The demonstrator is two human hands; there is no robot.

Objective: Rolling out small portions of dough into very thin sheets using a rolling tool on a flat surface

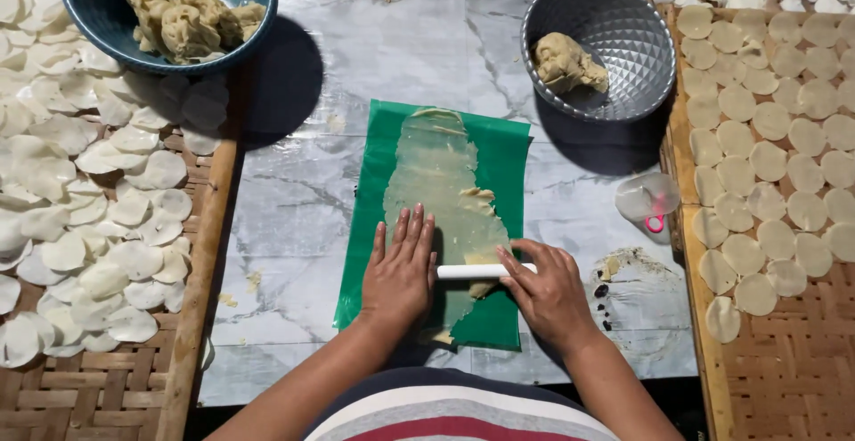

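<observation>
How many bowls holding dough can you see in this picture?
2: a dark teal bowl at the top left, partly cut off by the frame, and a silver faceted bowl at the top right.

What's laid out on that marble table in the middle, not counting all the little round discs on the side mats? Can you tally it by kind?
Bowls with dough: 2, teal bowl, silver bowl
Green sheet: 1
Rolled dough strip: 1
White roller: 1
Clear plastic cup: 1
Total: 6
</observation>
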